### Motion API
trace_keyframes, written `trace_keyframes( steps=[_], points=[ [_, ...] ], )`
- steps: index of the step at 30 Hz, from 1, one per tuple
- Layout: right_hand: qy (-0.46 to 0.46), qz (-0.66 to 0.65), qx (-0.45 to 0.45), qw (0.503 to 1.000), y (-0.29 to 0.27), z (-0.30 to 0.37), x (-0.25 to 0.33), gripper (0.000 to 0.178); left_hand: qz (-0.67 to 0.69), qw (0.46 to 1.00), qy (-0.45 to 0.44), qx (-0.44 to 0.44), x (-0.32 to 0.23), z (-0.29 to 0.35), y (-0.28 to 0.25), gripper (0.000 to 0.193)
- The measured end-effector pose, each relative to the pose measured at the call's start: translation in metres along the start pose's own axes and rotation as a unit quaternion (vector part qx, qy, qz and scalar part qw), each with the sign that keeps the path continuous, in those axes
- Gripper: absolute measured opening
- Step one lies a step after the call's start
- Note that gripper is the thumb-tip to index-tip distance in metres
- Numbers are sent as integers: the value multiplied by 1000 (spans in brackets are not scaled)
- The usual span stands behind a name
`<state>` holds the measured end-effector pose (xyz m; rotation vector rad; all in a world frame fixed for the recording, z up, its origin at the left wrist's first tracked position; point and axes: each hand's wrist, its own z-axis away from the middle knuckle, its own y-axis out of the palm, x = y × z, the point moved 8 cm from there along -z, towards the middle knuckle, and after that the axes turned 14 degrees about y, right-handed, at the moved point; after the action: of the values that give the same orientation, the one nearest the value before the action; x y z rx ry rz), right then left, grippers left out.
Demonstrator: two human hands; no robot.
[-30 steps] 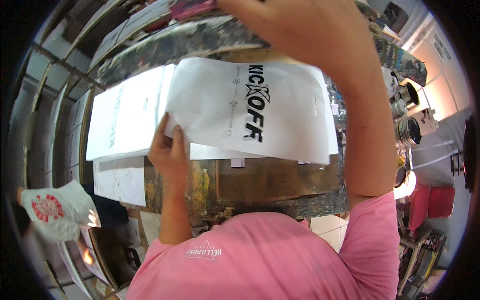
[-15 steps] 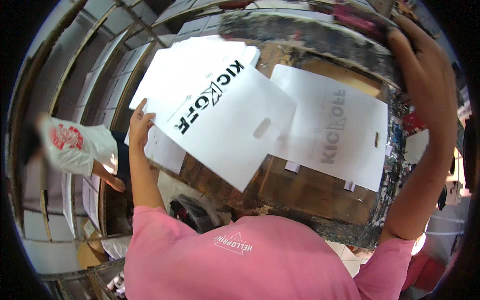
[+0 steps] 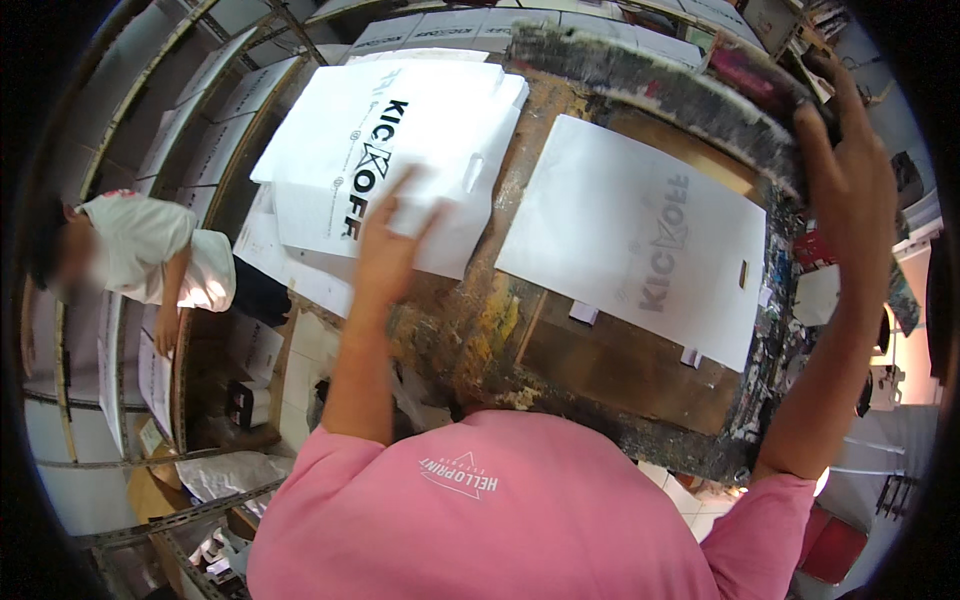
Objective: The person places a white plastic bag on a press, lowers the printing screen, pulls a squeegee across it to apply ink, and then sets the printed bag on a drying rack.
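My left hand [image 3: 393,245], smeared by motion, has its fingers apart over the lower right part of a white flat bag [image 3: 440,130] with black lettering and a handle slot. That bag lies on a pile of similar bags; I cannot tell whether the hand touches it. Another white bag [image 3: 600,210] lies flat on the brown board [image 3: 620,370], with faint mirrored lettering showing through. My right hand [image 3: 850,170] is at the right end of a raised, paint-crusted frame [image 3: 650,100], its thumb and fingers around the edge; part of the grip is hidden.
A person in a white shirt [image 3: 150,245] stands at the left beside metal racks [image 3: 185,410] holding white sheets. Small pale tabs [image 3: 584,313] stick out under the board bag's near edge. Magenta colour [image 3: 745,68] shows behind the frame. More printed bags [image 3: 440,28] lie beyond the pile.
The printed bag has gone from my left hand onto the pile at the left and overlaps the board bag no more. My left hand has let go and moved right. The person at left has shifted.
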<state>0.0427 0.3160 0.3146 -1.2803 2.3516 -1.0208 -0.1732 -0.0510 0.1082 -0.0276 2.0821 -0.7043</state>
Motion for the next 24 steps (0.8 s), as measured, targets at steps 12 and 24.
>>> trace_keyframes(
  steps=[12, 24],
  points=[
    [-41, -77, 333, 939, 62, 230, 31, 33, 617, 695, -356, 99, -31, 159, 156, 112],
    [2, -131, 356, 925, 169, 254, 19, 48, 580, 711, -389, 83, 25, 199, 179, 113]
  ],
)
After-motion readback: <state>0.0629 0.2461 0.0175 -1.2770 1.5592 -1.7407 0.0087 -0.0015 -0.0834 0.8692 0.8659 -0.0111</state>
